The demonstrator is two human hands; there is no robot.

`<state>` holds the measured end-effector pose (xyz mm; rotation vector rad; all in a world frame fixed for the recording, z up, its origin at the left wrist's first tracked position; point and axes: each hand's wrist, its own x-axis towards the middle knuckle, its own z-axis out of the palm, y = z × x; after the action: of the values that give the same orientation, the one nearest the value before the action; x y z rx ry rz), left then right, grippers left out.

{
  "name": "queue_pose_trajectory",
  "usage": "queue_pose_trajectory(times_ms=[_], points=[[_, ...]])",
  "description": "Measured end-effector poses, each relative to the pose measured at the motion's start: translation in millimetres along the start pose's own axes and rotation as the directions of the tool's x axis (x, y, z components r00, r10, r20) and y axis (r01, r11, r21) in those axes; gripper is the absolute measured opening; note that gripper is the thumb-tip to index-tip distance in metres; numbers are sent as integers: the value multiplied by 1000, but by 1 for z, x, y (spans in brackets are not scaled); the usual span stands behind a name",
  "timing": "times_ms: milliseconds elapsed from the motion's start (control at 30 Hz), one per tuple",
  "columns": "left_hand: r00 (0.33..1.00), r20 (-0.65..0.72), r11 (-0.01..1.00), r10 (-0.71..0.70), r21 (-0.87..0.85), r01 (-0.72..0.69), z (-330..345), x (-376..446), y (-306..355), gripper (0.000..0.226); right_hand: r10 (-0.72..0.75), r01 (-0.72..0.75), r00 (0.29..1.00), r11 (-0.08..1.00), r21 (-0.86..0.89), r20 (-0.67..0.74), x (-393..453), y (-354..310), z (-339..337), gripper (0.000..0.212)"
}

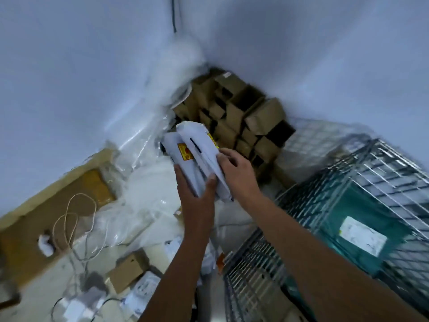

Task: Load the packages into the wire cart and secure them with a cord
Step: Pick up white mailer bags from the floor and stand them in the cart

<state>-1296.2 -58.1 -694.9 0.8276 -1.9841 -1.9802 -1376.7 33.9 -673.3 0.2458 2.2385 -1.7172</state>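
Both hands hold white mailer packages [197,147] with yellow-and-red labels, lifted in the middle of the view. My left hand [195,191] grips them from below, thumb on top. My right hand [236,173] clasps the upper package at its right edge. The wire cart [362,173] stands at the right, with a teal box [362,228] bearing a white label inside it. A thin pale cord [69,219] lies looped on flat cardboard at the left.
Stacked brown cardboard boxes [239,117] fill the corner between two pale walls. Clear plastic bags [144,182] are heaped left of the packages. Small boxes and labelled parcels [130,273] lie on the floor in the lower left. A flat cardboard sheet [30,228] covers the left floor.
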Motion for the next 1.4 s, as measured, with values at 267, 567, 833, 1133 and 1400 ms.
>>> queue_pose_trajectory(times_ms=[267, 567, 833, 1133, 1400], points=[[925, 378, 998, 38, 39, -57, 217, -177, 23, 95, -28, 9, 888, 999, -43, -460, -104, 48, -293, 31], [673, 669, 940, -316, 319, 124, 268, -406, -95, 78, 345, -314, 674, 934, 169, -654, -303, 246, -411, 30], [419, 630, 704, -654, 709, 32, 252, -484, -197, 77, 675, -474, 346, 726, 499, -652, -399, 377, -380, 30], [418, 399, 416, -816, 908, -55, 242, -462, -336, 42, 838, -644, 368, 542, 539, -403, -367, 511, -320, 5], [557, 317, 216, -767, 946, -242, 232, -445, -397, 52, 835, -693, 371, 540, 478, -406, -350, 579, -264, 32]])
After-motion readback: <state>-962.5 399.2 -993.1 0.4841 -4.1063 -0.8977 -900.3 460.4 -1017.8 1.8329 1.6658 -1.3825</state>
